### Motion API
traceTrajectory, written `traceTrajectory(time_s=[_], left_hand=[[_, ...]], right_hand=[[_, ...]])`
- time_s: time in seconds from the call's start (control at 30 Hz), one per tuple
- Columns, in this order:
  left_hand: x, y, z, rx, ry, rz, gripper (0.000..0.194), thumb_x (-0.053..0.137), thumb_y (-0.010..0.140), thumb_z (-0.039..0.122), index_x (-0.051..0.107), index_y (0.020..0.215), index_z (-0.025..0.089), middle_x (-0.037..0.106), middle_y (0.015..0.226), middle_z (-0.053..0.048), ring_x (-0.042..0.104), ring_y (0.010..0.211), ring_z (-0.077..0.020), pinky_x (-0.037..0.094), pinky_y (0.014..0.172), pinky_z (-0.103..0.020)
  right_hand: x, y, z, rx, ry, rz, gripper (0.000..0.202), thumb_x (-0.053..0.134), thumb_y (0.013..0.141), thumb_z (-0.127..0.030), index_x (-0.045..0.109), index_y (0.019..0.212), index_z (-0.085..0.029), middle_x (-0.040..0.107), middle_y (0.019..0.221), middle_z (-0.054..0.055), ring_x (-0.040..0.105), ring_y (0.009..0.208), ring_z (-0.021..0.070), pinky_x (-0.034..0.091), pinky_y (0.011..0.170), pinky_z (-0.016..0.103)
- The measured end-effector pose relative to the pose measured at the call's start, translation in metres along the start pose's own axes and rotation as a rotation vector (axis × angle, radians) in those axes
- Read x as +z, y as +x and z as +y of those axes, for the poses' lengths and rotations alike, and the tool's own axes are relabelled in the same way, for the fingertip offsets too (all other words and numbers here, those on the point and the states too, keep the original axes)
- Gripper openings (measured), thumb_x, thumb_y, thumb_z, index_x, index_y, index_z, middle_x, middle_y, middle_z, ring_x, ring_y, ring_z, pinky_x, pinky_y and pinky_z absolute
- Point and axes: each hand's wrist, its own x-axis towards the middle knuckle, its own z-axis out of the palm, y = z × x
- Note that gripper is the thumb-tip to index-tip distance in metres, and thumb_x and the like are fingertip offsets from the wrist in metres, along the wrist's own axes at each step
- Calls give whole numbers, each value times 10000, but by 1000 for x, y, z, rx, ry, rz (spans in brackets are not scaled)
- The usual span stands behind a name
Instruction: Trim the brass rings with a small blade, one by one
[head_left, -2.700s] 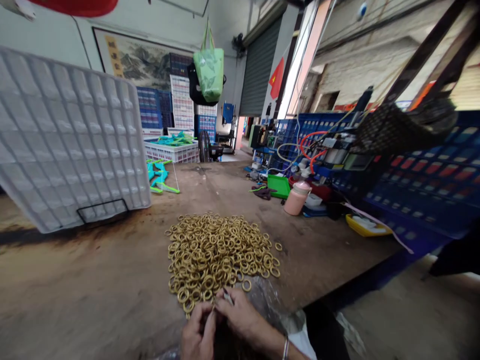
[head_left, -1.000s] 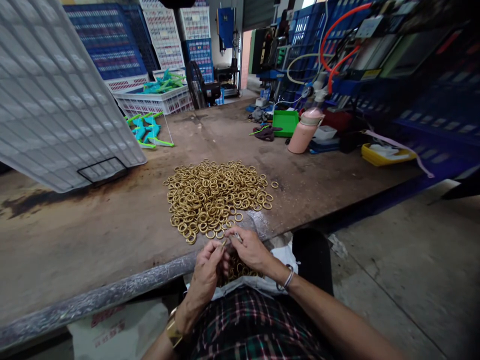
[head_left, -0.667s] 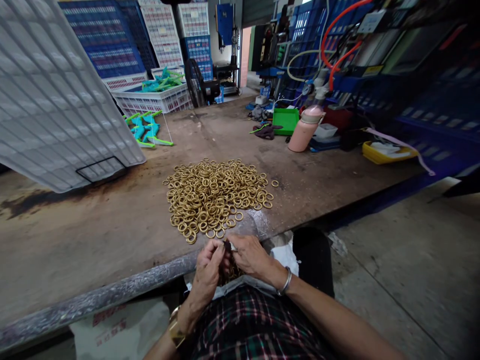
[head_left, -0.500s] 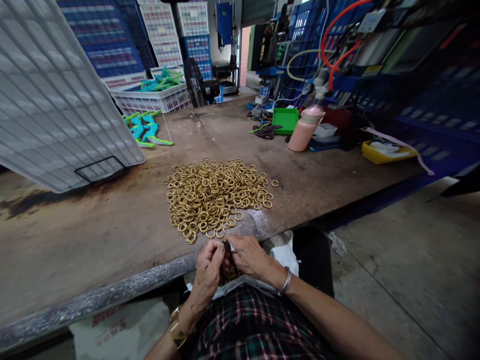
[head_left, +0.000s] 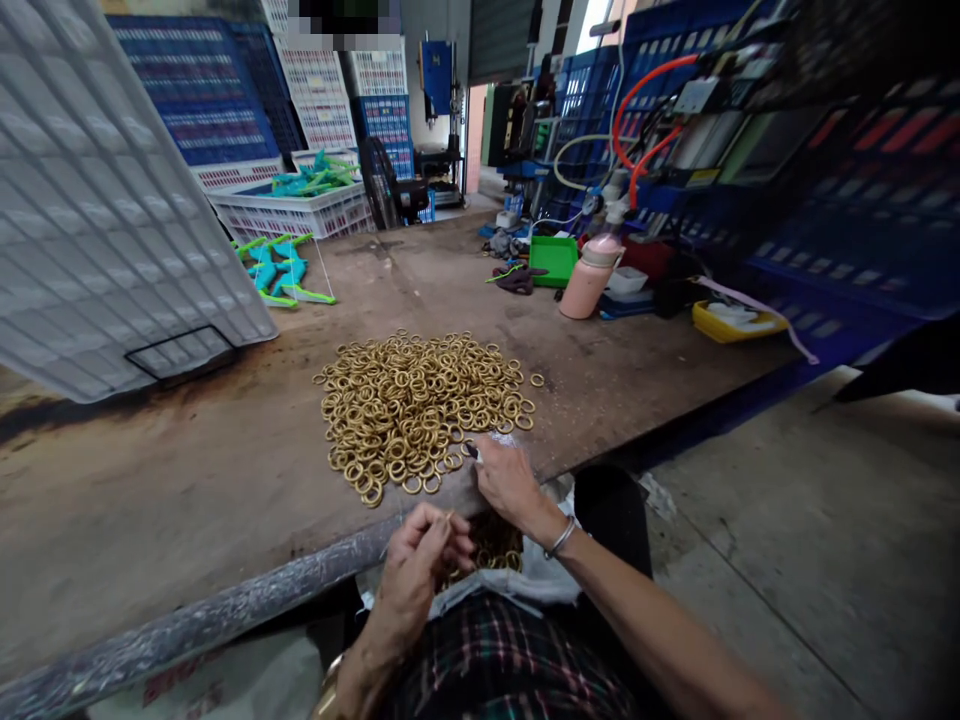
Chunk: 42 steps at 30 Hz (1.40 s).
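Observation:
A heap of gold-coloured rings lies on the worktable near its front edge. My right hand is at the heap's near right side, closed on a small dark-tipped tool whose tip is by the nearest rings. Below and to the left, my left hand is closed in a pinch, just off the table edge. What sits between its fingertips is too small to make out. Under both hands, an opened white sack on my lap holds more gold rings.
A large white crate stands on the left of the worktable. Blue-and-green toy bows lie behind it. At the back right are a green tray, a pink bottle and a yellow tray.
My hands have come apart. The right moved up and right to the heap's edge with the dark-tipped tool; the left dropped slightly lower. More rings show in the sack.

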Motion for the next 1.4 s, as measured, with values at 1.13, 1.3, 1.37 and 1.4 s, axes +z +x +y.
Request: traceTrajectory(time_s=[1.13,1.3,1.37,1.4], left_hand=[[-25,29,-19,814,862,165,291,493,800,133,536,1083,188,669,936,-75,632,798,-164,493,715,-285],[-28,29,-18,841,870,119,263,502,800,124,565,1046,193,677,1006,-96,639,891,-182,496,774,-298],[-29,28,-17,798,859,186,210,538,784,162,596,983,192,694,922,-72,648,811,-175,499,728,-283],[-29,27,-16,755,840,215,179,548,781,182,608,949,192,695,884,-59,646,779,-171,497,709,-276]], right_hand=[[4,-12,-21,135,1253,-452,97,497,668,-220,460,755,-198,340,494,-112,229,341,25,163,333,169],[-3,-15,-25,199,1452,-634,142,528,646,-228,437,752,-203,312,461,-133,188,318,16,147,308,152],[-6,-16,-26,195,1501,-656,165,546,662,-263,446,778,-202,299,459,-137,183,320,17,151,308,146],[-6,-17,-27,184,1516,-645,184,555,674,-297,449,790,-201,300,464,-136,186,323,18,159,308,144]])
